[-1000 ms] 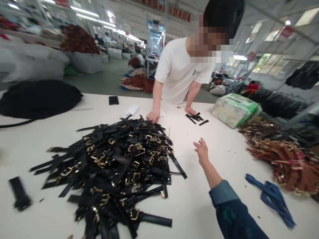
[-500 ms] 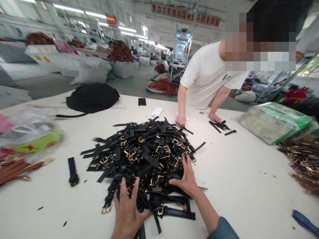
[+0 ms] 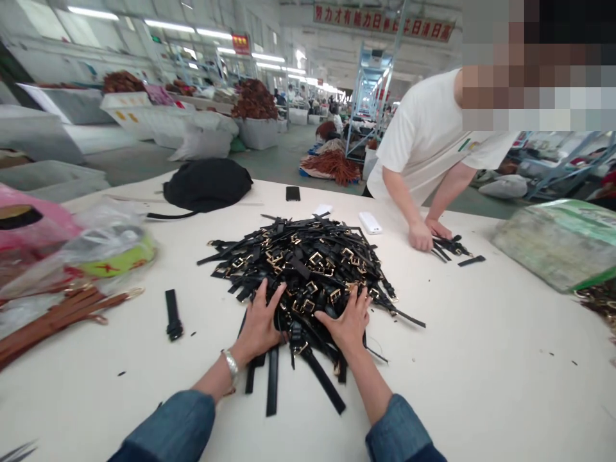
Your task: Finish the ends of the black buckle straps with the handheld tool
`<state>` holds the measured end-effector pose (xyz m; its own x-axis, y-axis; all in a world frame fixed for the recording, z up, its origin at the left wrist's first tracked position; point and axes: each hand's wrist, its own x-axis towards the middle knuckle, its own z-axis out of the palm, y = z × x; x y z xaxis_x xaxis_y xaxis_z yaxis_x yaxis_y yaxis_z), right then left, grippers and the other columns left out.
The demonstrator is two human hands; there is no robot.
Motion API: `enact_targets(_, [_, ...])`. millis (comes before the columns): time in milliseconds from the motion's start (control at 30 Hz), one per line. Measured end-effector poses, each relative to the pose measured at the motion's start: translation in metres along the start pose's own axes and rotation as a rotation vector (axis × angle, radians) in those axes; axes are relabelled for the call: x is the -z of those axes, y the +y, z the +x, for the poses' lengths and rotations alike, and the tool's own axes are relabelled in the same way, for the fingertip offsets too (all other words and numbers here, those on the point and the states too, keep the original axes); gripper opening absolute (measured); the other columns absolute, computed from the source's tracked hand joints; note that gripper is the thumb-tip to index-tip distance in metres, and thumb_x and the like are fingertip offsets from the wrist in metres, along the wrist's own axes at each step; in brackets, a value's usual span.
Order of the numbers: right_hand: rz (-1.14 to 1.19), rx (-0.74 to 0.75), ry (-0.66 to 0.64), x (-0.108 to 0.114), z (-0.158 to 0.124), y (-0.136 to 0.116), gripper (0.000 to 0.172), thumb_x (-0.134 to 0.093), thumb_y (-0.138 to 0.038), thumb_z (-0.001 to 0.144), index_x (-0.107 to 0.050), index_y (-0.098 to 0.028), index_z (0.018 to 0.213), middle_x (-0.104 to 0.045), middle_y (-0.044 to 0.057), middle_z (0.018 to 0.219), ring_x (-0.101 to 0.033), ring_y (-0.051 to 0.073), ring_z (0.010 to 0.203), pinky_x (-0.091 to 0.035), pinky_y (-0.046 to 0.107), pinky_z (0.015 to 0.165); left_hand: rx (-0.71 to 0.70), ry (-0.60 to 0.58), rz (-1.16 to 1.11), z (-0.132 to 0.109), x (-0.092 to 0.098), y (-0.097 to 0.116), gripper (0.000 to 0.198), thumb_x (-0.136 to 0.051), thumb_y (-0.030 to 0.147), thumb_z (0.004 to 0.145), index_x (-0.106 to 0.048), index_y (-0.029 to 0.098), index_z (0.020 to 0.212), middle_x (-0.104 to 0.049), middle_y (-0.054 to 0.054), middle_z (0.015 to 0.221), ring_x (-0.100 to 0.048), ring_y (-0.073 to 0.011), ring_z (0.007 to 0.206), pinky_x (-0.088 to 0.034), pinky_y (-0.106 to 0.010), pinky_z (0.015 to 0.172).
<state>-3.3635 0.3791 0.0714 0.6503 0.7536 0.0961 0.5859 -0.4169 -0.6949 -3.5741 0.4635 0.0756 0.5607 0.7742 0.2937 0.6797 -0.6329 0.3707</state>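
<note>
Dozens of black straps, heaped in one pile [image 3: 308, 263], straight ahead of you and between your hands. Near edge is the part that matters: your left hand [image 3: 260, 327] is on its left flank, your right hand [image 3: 349, 321] on its right, both touching, neither clearly nearer. Fingers and thumbs spread wide on each; no strap visibly enclosed, but can't tell what sits under your left palm.

Strap axes are mixed. At the near edge, tails run toward you: two drop out below your left hand, and one wide tail [image 3: 322, 382] slants from between your hands toward your right forearm. A thinner one points off to the right, past your right hand.

Material: flat, smooth, slightly glossy, leather-like; would expect them to slide and snag at the buckles. Gold-toned square buckles [image 3: 316, 258], hard and shiny, are scattered through the heap.

Outward: one short black strap [image 3: 172, 314] lies alone left of your left hand on the smooth white table [image 3: 457, 372]. Brown straps [image 3: 62, 321] and crinkled clear plastic [image 3: 115, 224] farther left. Beyond the pile: soft black bundle [image 3: 208, 183], flat black slab [image 3: 292, 193], white rounded slab [image 3: 369, 222]. Ahead-right, a co-worker's hand [image 3: 421, 236] is at a small cluster of black straps [image 3: 452, 245].
</note>
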Motion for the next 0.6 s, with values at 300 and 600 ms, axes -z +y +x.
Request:
enact_targets(300, [0.004,-0.053,0.111,-0.041,0.039,-0.028,0.127,-0.073,-0.073,0.057,-0.016,-0.014,0.154,-0.008,0.027,0.159,-0.005,0.049,0.145,-0.018,0.071,0.108,0.025,-0.105,0.018,0.061,0.000,-0.049,0.113,-0.085,0.029,0.063,-0.020,0.016,0.154,-0.001,-0.028,0.160,-0.012,-0.0472,0.145,-0.023,-0.059,0.113])
enact_targets(600, [-0.111,-0.138,0.130,-0.056,0.069,-0.050,0.126,-0.070,-0.074,0.059,-0.010,-0.017,0.154,-0.009,0.026,0.160,-0.008,0.046,0.146,-0.022,0.068,0.109,0.227,-0.234,0.037,0.103,0.021,-0.061,0.126,-0.092,0.030,0.049,-0.021,0.034,0.152,-0.002,-0.018,0.164,-0.008,-0.0481,0.146,-0.022,-0.072,0.108])
